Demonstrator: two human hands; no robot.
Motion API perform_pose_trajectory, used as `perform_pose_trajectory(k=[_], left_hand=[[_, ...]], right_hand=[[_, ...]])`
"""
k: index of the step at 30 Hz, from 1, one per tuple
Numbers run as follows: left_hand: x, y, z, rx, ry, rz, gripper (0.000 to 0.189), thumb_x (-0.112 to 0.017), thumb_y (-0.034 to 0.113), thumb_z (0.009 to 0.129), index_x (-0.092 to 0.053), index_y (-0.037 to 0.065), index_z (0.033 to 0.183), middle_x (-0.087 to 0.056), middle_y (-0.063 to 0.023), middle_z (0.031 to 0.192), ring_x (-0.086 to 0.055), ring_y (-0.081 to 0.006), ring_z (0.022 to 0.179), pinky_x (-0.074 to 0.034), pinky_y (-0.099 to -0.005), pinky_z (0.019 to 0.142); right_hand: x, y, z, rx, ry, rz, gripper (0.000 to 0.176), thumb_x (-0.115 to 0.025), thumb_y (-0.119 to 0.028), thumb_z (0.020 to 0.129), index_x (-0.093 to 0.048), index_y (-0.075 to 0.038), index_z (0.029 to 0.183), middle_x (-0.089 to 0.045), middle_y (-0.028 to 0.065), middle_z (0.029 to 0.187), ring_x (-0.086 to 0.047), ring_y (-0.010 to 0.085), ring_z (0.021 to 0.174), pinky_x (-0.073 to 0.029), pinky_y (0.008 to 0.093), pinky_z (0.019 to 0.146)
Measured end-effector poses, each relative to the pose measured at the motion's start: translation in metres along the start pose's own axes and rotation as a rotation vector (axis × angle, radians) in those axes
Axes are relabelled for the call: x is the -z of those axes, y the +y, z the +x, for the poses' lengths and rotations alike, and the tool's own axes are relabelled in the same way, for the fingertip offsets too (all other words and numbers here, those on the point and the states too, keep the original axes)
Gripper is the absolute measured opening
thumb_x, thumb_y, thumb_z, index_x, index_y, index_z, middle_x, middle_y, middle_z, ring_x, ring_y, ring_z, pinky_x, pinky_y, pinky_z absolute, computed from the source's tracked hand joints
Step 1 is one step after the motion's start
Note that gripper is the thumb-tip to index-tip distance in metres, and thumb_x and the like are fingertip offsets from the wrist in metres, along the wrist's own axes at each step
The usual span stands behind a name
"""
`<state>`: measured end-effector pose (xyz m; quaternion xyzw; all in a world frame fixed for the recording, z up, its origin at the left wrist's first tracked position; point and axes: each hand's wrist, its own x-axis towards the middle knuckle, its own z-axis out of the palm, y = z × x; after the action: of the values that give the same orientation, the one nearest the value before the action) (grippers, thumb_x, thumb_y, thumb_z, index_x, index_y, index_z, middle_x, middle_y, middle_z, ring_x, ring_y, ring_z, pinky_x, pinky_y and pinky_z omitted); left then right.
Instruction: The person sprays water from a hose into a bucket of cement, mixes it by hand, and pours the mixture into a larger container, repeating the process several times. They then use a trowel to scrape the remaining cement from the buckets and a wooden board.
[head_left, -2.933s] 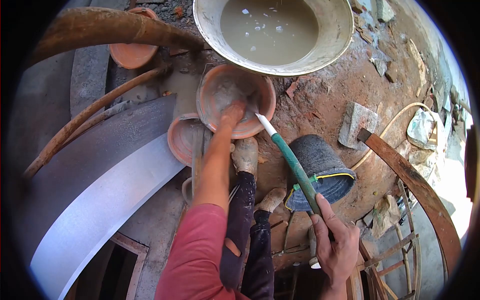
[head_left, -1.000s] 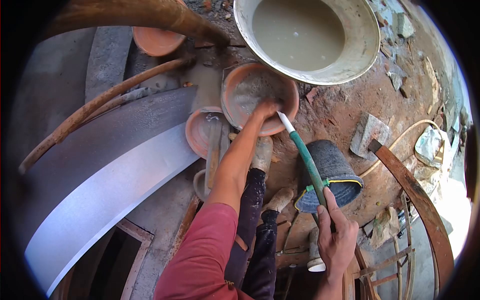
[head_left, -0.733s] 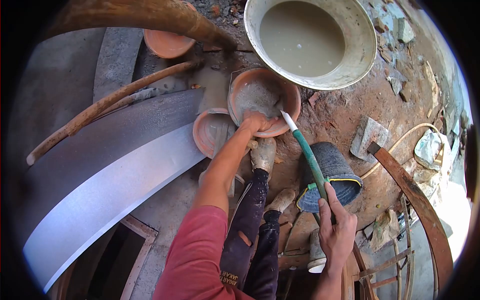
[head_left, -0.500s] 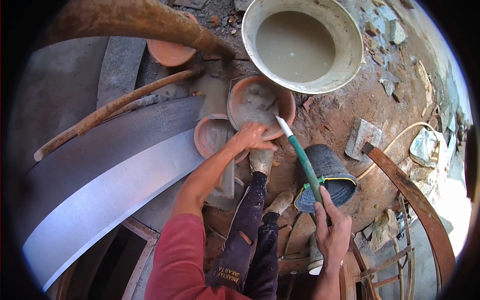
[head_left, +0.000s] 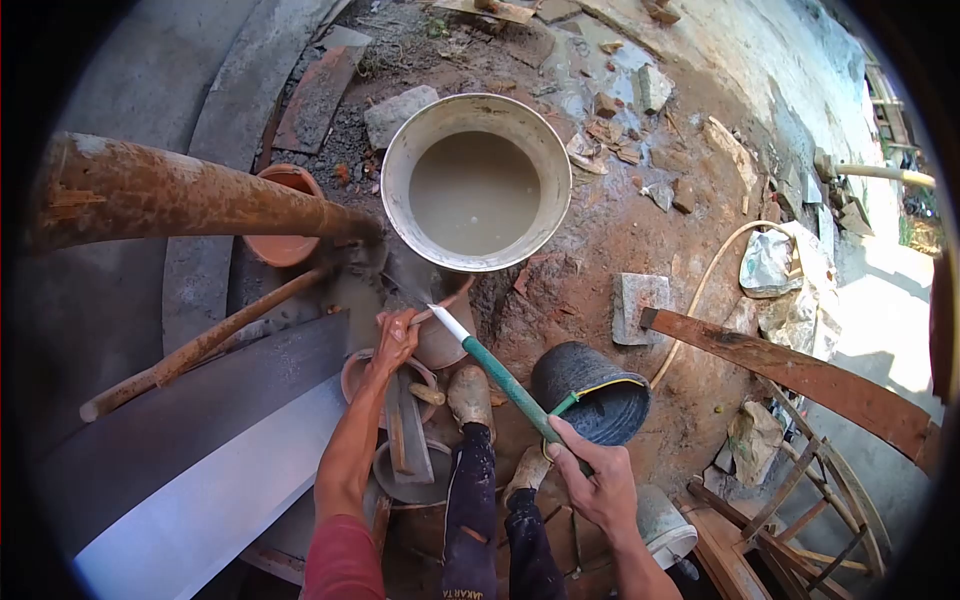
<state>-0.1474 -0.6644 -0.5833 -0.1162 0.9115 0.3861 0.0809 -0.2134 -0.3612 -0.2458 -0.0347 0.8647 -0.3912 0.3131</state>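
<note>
My left hand [head_left: 397, 338] is closed on the rim of an orange bucket [head_left: 442, 345], which is tipped with its mouth facing away from me. In my right hand [head_left: 597, 474] is a green hose [head_left: 510, 388] with a white end piece [head_left: 448, 322]. That end lies at the bucket's rim, and a thin spray leaves it toward the upper left. Beyond the bucket stands a large round tub [head_left: 553, 180] of murky grey water. Another orange bucket [head_left: 358, 378], with a trowel-like wooden tool [head_left: 407, 430] over it, is beside my left forearm.
A black bucket [head_left: 585, 385] lies on its side right of my feet. Rusty poles [head_left: 200, 195] and a curved metal sheet [head_left: 220, 440] are at the left. A further orange bucket [head_left: 283, 240], a concrete block [head_left: 640, 308] and a wooden beam [head_left: 790, 368] lie around.
The orange bucket under my left hand, upright with grey mix inside before, is now tipped over. My left hand has closed on its rim. The view has shifted, and spray now shows at the hose end.
</note>
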Motion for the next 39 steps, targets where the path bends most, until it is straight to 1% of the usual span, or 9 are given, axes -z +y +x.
perform_pose_trajectory(k=[2,4,5,9,18,24,31,33,39], left_hand=[[-0.002,-0.005,0.017,0.108,-0.025,0.039,0.018,-0.061,0.021,0.084,-0.068,0.006,0.092,-0.066,-0.0198,0.079,-0.064,-0.0392,0.081,-0.04,-0.0478,0.082],[0.009,-0.012,0.038,0.177,0.014,-0.05,0.022,-0.062,0.024,0.083,-0.068,0.005,0.089,-0.066,-0.0219,0.078,-0.064,-0.0415,0.081,-0.042,-0.049,0.081],[0.016,-0.017,0.048,0.249,0.052,-0.139,0.026,-0.063,0.028,0.082,-0.069,0.003,0.086,-0.066,-0.0239,0.078,-0.064,-0.0438,0.08,-0.044,-0.0503,0.08],[0.031,-0.024,0.071,0.321,0.032,-0.106,0.038,-0.065,0.035,0.082,-0.07,-0.003,0.086,-0.065,-0.03,0.089,-0.063,-0.0491,0.089,-0.051,-0.0493,0.077],[0.066,-0.006,0.069,0.551,-0.084,-0.159,0.052,-0.076,0.05,0.078,-0.071,-0.002,0.083,-0.069,-0.0216,0.078,-0.069,-0.0245,0.078,-0.051,-0.0399,0.07],[0.078,0.046,0.018,0.321,-0.045,-0.112,0.044,-0.086,0.032,0.07,-0.068,0.002,0.097,-0.069,-0.0223,0.088,-0.068,-0.0338,0.082,-0.05,-0.0418,0.071],[0.005,0.126,-0.052,0.183,0.077,0.018,0.02,-0.071,0.012,0.078,-0.058,0.005,0.091,-0.063,-0.0147,0.091,-0.062,-0.0407,0.077,-0.049,-0.0489,0.07],[-0.03,0.128,-0.067,-0.033,0.21,0.274,0.021,-0.069,0.011,0.078,-0.054,0.008,0.094,-0.061,-0.0105,0.098,-0.065,-0.0373,0.079,-0.052,-0.0481,0.069],[-0.107,0.125,-0.059,0.115,0.105,0.364,0.017,-0.063,0.008,0.082,-0.055,0.012,0.097,-0.057,-0.0108,0.097,-0.068,-0.0331,0.083,-0.052,-0.0492,0.077]], right_hand=[[-0.001,0.001,0.002,0.013,-0.006,0.006,0.032,-0.069,-0.007,0.089,-0.068,-0.001,0.121,-0.062,0.0186,0.065,-0.06,0.0123,0.053,-0.045,0.0279,0.054],[-0.001,0.003,0.003,-0.019,-0.008,0.0,0.034,-0.07,-0.009,0.087,-0.069,-0.003,0.12,-0.064,0.025,0.073,-0.067,0.0324,0.059,-0.049,0.0348,0.056],[-0.002,0.006,0.004,-0.022,-0.022,0.004,0.034,-0.07,-0.009,0.087,-0.069,-0.003,0.12,-0.064,0.025,0.073,-0.067,0.0324,0.059,-0.049,0.0348,0.056],[-0.002,0.003,0.004,0.027,0.058,0.036,0.032,-0.068,-0.008,0.089,-0.068,0.0,0.12,-0.061,0.0167,0.064,-0.06,0.0164,0.052,-0.046,0.0297,0.055],[0.007,0.011,-0.013,0.071,0.133,0.064,0.032,-0.067,-0.007,0.09,-0.067,0.001,0.122,-0.057,0.0141,0.062,-0.05,0.0125,0.051,-0.043,0.0284,0.054],[0.041,0.01,-0.05,-0.115,0.121,-0.078,0.036,-0.064,-0.007,0.092,-0.064,0.001,0.127,-0.049,0.008,0.059,-0.041,0.007,0.054,-0.035,0.0266,0.05],[0.069,0.015,-0.099,-0.163,0.216,-0.096,0.036,-0.059,-0.005,0.094,-0.062,0.004,0.128,-0.062,0.0091,0.074,-0.048,0.0073,0.065,-0.041,0.025,0.06],[0.072,0.014,-0.11,-0.188,0.209,-0.07,0.037,-0.059,-0.005,0.093,-0.062,0.005,0.128,-0.064,0.0087,0.076,-0.05,0.0075,0.068,-0.043,0.0242,0.063],[0.053,0.016,-0.116,-0.113,0.13,-0.129,0.035,-0.062,-0.005,0.092,-0.064,0.002,0.127,-0.046,0.0063,0.058,-0.04,0.006,0.056,-0.036,0.0278,0.05]])
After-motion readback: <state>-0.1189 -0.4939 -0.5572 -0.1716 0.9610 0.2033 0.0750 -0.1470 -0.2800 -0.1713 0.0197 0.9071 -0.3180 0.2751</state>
